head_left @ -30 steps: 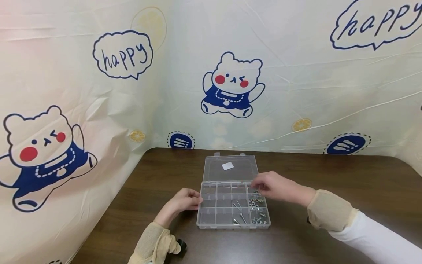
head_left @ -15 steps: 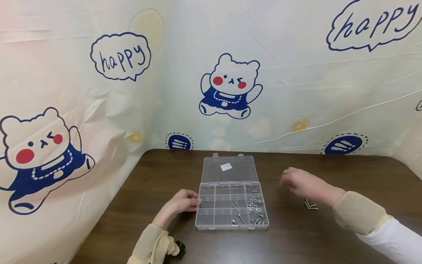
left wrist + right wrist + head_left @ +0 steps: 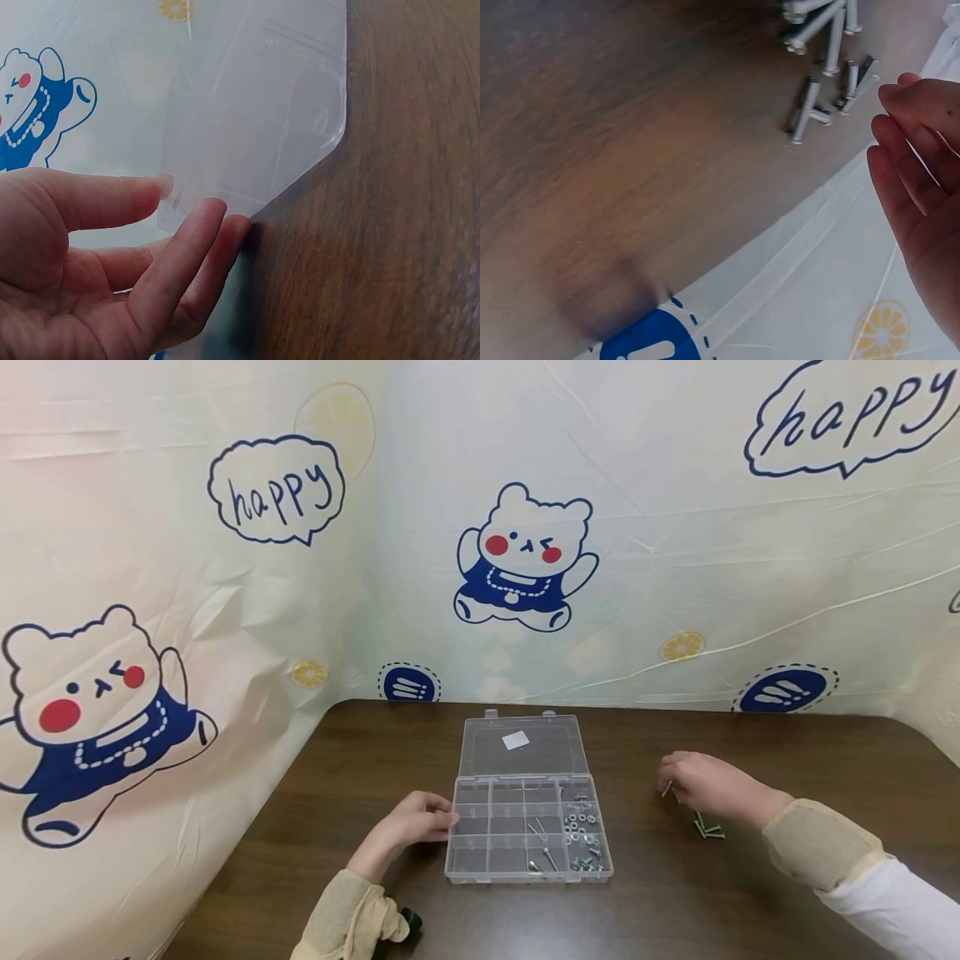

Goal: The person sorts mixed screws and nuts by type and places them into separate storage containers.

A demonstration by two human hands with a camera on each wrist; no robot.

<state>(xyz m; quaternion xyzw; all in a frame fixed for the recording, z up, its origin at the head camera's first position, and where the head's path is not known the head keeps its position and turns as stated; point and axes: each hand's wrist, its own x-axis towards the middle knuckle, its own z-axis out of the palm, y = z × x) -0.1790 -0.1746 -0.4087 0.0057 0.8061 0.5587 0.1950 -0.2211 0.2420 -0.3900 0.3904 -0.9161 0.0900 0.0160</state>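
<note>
Screws (image 3: 835,41) lie on the table (image 3: 525,918) right of the box (image 3: 517,877), long axes fanned, just beside the nearer right hand (image 3: 708,783), its loosely bent fingers apparently pinching nothing; the left hand (image 3: 408,820), fingers extended, touches the box's left edge.

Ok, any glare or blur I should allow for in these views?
Head view: pale sheen on the table in front of the box; left wrist: clear box looks milky, fading into the pale backdrop; right wrist: table grain smeared, screws a little soft.
</note>
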